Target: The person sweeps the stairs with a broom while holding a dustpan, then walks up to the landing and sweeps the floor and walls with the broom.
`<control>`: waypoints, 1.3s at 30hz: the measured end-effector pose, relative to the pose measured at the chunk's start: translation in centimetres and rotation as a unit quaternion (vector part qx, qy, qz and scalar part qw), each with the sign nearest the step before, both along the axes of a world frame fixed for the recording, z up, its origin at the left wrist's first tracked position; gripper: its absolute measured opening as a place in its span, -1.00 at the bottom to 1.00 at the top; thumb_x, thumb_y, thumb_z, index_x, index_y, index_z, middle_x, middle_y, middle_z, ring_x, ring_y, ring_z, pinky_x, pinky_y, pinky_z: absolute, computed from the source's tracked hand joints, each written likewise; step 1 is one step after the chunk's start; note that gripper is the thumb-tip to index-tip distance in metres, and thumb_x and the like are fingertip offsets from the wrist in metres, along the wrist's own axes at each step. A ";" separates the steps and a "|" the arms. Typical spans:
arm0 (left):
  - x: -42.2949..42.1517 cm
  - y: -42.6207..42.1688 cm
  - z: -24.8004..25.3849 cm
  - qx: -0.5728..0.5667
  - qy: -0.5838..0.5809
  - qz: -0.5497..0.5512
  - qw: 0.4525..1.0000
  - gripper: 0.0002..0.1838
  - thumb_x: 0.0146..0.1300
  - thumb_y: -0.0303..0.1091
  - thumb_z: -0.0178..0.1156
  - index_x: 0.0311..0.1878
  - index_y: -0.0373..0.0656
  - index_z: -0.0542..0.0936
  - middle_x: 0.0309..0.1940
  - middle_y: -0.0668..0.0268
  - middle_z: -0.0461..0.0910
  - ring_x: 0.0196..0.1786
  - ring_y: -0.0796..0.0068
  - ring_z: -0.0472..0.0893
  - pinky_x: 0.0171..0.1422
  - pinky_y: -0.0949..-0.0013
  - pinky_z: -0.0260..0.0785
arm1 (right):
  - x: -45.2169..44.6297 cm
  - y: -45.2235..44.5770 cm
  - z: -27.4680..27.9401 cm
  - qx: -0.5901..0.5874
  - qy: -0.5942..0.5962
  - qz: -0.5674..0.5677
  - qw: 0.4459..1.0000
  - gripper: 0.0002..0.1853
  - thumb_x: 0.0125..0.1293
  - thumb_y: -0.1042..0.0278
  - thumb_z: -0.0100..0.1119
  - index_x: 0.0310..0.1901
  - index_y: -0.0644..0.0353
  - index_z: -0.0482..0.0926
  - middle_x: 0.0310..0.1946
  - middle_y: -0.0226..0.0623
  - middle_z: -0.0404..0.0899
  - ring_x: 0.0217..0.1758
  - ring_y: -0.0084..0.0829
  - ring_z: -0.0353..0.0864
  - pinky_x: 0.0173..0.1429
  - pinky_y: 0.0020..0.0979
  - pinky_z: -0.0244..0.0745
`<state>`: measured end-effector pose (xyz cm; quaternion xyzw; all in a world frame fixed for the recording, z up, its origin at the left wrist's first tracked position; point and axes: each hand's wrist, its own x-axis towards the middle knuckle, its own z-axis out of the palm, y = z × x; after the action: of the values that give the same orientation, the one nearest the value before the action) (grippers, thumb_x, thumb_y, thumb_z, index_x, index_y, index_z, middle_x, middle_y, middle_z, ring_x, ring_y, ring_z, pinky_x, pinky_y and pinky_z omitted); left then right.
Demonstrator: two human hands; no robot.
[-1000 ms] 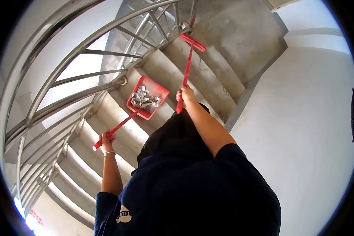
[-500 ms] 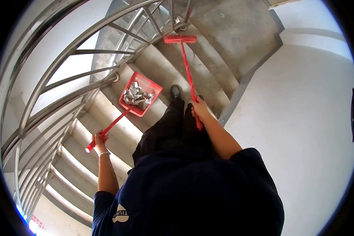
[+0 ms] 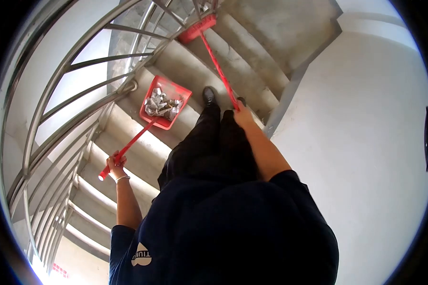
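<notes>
My left hand (image 3: 116, 164) is wrapped round the handle of a red dustpan (image 3: 183, 90), near the handle's end. Crumpled silvery-grey scraps (image 3: 161, 103) lie inside the pan, which hangs over or rests on a stair step; which of these I cannot tell. My right hand (image 3: 243, 116) grips the long red handle of a broom (image 3: 218, 70). The broom's red bristled head is at the left end of an upper step, against the foot of the railing.
Concrete stairs (image 3: 183, 66) curve from the lower left up to a grey landing (image 3: 276, 28). A metal railing (image 3: 57, 85) runs along the left, and a pale wall (image 3: 356, 142) stands on the right. One dark shoe (image 3: 209, 96) is on a step.
The broom head has swung left to the railing's foot, and my right hand has shifted slightly right. The dustpan stays in my left hand. My legs and a shoe have come into view.
</notes>
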<state>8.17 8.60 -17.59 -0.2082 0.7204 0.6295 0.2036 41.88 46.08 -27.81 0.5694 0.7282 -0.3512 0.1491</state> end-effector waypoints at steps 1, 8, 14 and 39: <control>-0.2 0.0 0.0 -0.016 -0.002 0.004 1.000 -0.78 0.16 -0.24 -0.02 -0.35 -0.24 0.38 -0.36 0.12 0.57 -0.61 0.40 0.51 -0.52 0.41 0.42 | 2.2 0.9 1.5 -0.011 0.001 0.011 1.000 -0.53 0.17 0.33 -0.06 0.17 0.03 0.25 -0.23 0.13 0.50 -0.12 0.08 0.48 -0.06 -0.09 0.37; -0.5 0.2 -0.9 -0.020 -0.004 0.006 1.000 -0.74 0.16 -0.24 -0.04 -0.38 -0.30 0.42 -0.45 0.14 0.53 -0.65 0.43 0.45 -0.56 0.46 0.38 | 7.4 0.5 7.4 -0.032 0.058 -0.025 0.997 -0.51 0.20 0.25 -0.03 0.19 0.04 0.25 -0.20 0.11 0.49 -0.09 0.10 0.45 -0.04 -0.12 0.36; -0.1 1.2 0.0 -0.036 -0.003 0.028 0.999 -0.70 0.16 -0.24 -0.05 -0.33 -0.35 0.45 -0.50 0.16 0.51 -0.68 0.46 0.40 -0.60 0.50 0.32 | -1.3 2.1 0.8 -0.039 0.016 -0.011 0.999 -0.57 0.21 0.25 -0.07 0.14 0.05 0.28 -0.17 0.11 0.49 -0.08 0.10 0.45 -0.01 -0.10 0.34; -1.5 -0.2 -2.6 0.003 -0.009 0.014 1.000 -0.78 0.13 -0.24 -0.03 -0.43 -0.22 0.38 -0.44 0.09 0.56 -0.68 0.42 0.49 -0.61 0.42 0.41 | 0.2 8.4 9.1 -0.122 -0.020 0.017 0.992 -0.59 0.18 0.30 -0.10 0.09 0.14 0.32 -0.27 0.07 0.53 -0.26 -0.03 0.54 -0.19 -0.12 0.42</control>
<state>6.71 8.40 -20.18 -0.2231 0.7140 0.6322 0.2018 42.06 54.45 -18.72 0.5411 0.6866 -0.4235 0.2376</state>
